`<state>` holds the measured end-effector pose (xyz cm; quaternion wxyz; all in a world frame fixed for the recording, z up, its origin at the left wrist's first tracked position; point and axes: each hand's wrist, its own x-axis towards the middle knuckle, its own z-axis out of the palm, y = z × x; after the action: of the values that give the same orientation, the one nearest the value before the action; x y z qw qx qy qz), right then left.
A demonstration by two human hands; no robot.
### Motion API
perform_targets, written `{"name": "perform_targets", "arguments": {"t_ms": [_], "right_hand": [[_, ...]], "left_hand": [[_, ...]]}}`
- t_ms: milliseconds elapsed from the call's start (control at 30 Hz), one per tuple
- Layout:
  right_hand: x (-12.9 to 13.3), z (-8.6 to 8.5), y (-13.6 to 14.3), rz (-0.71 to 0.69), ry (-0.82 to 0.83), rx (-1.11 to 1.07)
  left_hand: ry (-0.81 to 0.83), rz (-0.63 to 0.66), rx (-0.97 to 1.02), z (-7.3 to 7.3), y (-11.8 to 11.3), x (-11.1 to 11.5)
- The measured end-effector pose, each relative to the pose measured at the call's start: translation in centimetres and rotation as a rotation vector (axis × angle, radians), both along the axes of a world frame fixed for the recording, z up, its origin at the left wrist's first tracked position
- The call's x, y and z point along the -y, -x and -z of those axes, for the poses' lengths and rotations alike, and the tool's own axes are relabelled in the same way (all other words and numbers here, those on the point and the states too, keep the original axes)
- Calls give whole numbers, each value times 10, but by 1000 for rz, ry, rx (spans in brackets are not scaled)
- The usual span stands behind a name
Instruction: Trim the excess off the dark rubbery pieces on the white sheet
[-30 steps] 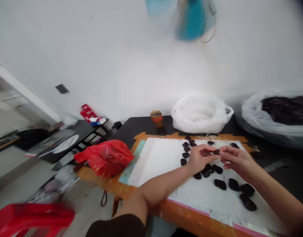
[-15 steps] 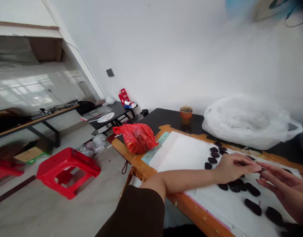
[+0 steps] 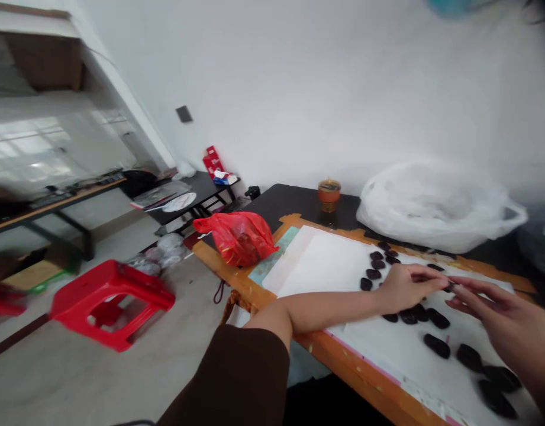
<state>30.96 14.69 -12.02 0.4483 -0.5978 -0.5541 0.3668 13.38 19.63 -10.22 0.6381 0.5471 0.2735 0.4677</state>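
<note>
Over the white paper (image 3: 334, 260), the fingertips of my left hand (image 3: 403, 289) and my right hand (image 3: 498, 307) meet in a pinch. Between them is a small dark piece (image 3: 450, 287), mostly hidden by the fingers; its exact kind does not show. Flat, dark oval pieces lie about my hands: a few smaller ones (image 3: 373, 274) in rows beyond my left wrist, and several larger ones (image 3: 437, 345) nearer me. My left forearm reaches across the board's front edge.
The paper lies on a wooden board (image 3: 343, 370) on a black table (image 3: 285, 200). A red plastic bag (image 3: 243, 238) sits at its left, an orange cup (image 3: 329, 194) and a large white plastic bag (image 3: 436, 207) behind. A red stool (image 3: 112, 302) stands on the floor at left.
The whole view has shifted a little, so things appear slightly further left and higher. My hands stay pinched together over the paper.
</note>
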Motion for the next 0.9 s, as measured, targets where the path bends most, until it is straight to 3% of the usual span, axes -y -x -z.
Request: {"name": "perform_targets", "arguments": {"t_ms": [100,167,300,467,533,667,767,900], "right_hand": [[3,-27,18,81,-42,-225],[1,-36,24,36,-85,-270],[-5,-40,24,-8,-156,-335],[-6,-45,25,-36,-156,-347],[-6,-47,25,-53,-198,-265],[-6,-48,21,-65,-385,134],[-4,-50,18,-39,-478,393],[0,-55,16,5,-431,631]], "left_hand": [[-2,30,-18,-10,3,2],[31,30,-34,-15,4,0],[44,60,-44,-17,2,-8],[-179,-19,-264,-18,3,-7],[-263,-47,-335,-19,4,-4],[-327,-48,-365,-22,3,-1],[-274,1,-340,-21,2,-4],[-172,-24,-309,-17,2,-12]]}}
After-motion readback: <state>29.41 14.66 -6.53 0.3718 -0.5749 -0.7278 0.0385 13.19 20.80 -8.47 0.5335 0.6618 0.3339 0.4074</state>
